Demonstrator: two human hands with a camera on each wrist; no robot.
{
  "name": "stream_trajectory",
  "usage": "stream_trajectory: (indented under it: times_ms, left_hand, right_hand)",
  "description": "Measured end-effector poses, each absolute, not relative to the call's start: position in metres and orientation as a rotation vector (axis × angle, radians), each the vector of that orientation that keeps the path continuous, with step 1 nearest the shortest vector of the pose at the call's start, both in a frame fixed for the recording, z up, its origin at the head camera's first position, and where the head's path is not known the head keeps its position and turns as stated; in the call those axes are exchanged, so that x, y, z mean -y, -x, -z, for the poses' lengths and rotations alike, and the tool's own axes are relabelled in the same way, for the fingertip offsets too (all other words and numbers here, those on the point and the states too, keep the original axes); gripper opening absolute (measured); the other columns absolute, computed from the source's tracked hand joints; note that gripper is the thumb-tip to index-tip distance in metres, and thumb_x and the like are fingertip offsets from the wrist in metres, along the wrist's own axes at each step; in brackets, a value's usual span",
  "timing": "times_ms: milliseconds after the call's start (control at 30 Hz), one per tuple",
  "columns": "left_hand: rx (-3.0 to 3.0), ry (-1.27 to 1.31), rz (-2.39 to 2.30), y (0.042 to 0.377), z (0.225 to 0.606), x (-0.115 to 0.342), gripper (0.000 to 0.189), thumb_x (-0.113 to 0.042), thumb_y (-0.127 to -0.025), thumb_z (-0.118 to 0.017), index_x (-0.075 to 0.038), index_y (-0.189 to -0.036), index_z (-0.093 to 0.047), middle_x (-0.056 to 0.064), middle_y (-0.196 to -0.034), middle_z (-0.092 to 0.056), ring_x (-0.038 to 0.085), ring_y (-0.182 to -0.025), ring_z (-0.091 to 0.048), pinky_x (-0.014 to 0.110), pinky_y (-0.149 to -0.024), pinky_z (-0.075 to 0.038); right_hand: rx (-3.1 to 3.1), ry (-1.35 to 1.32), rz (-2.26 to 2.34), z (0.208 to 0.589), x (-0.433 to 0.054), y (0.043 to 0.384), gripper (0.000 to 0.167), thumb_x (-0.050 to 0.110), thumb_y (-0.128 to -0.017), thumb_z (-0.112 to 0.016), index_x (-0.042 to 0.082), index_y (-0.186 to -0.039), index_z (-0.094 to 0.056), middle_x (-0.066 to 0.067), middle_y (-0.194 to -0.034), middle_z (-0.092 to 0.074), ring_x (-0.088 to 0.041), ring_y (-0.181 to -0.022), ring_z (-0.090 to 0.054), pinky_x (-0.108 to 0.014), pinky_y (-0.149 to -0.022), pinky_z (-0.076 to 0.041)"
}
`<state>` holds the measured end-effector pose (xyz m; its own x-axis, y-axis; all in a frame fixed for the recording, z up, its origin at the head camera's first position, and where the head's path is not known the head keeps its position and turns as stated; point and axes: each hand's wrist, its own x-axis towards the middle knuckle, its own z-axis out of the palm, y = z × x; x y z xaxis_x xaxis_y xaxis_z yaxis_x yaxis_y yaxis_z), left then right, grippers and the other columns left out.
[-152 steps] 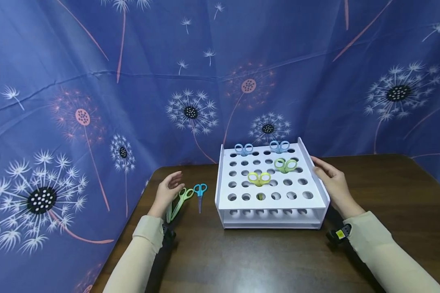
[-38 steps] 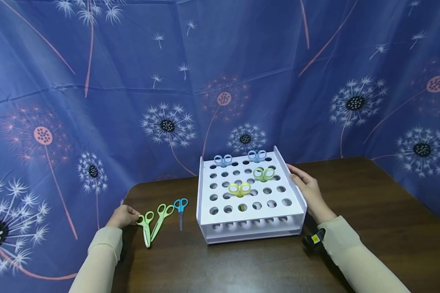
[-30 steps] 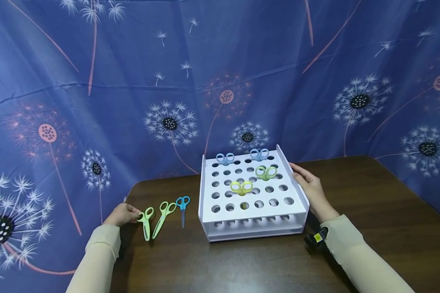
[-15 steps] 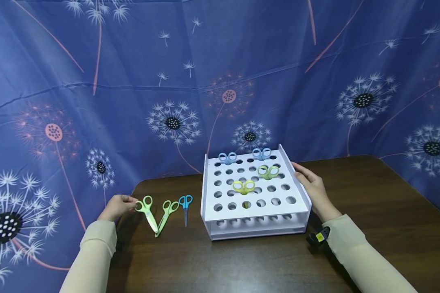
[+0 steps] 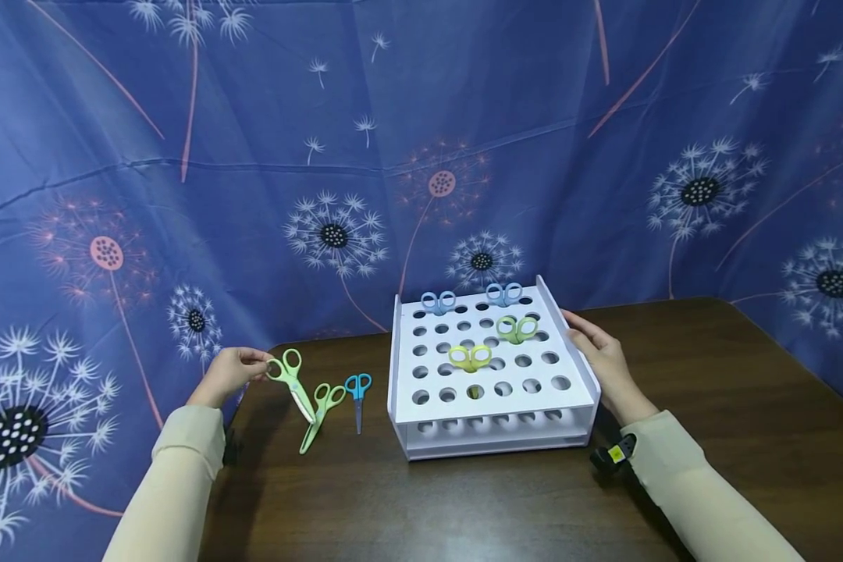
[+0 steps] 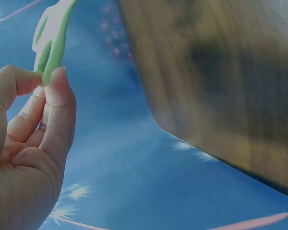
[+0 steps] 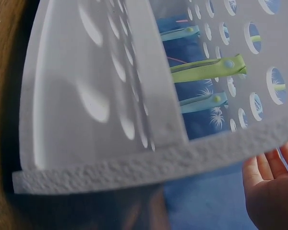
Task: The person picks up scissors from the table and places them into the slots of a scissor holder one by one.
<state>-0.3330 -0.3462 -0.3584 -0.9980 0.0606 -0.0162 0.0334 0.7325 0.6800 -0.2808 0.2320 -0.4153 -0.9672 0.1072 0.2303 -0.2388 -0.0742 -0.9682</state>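
My left hand (image 5: 230, 376) pinches one handle loop of light green scissors (image 5: 293, 382) between thumb and fingertips. The scissors hang with their blades down to the right, over a second green pair (image 5: 311, 437) lying on the table. In the left wrist view, thumb and finger meet on the green handle (image 6: 55, 43). Beside these lie small blue scissors (image 5: 358, 398). Against the right side panel of a white rack with round holes (image 5: 492, 410) my right hand (image 5: 607, 367) rests with extended fingers. In the right wrist view, its fingers touch the panel's edge (image 7: 216, 148).
Standing in rack holes, handles up, are two blue scissors (image 5: 439, 304) (image 5: 503, 294), a green pair (image 5: 517, 330) and a yellow pair (image 5: 470, 360). A blue dandelion-print cloth (image 5: 393, 94) hangs behind the brown table (image 5: 393, 507).
My left hand first hovered over the green scissors, then took one pair by its handle. In the last second it has raised that handle. My right hand stays at the rack.
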Motion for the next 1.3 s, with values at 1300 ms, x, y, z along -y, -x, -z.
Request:
stream_trajectory:
  times_ms: [1300]
  left_hand:
    - [-2.84, -0.247, -1.875, 0.309, 0.255, 0.253, 0.039, -0.013, -0.091, -0.067, 0.013, -0.118, -0.061, -0.019, -0.077, -0.067, -0.002, -0.069, -0.068, 0.018, -0.07, -0.055]
  right_hand:
    - [2.029, -0.102, -2.081, 0.42, -0.232, 0.279, 0.052, 0.028, -0.1, -0.053, 0.004, -0.145, -0.043, 0.024, -0.107, -0.063, 0.003, -0.088, -0.063, -0.016, -0.07, -0.053]
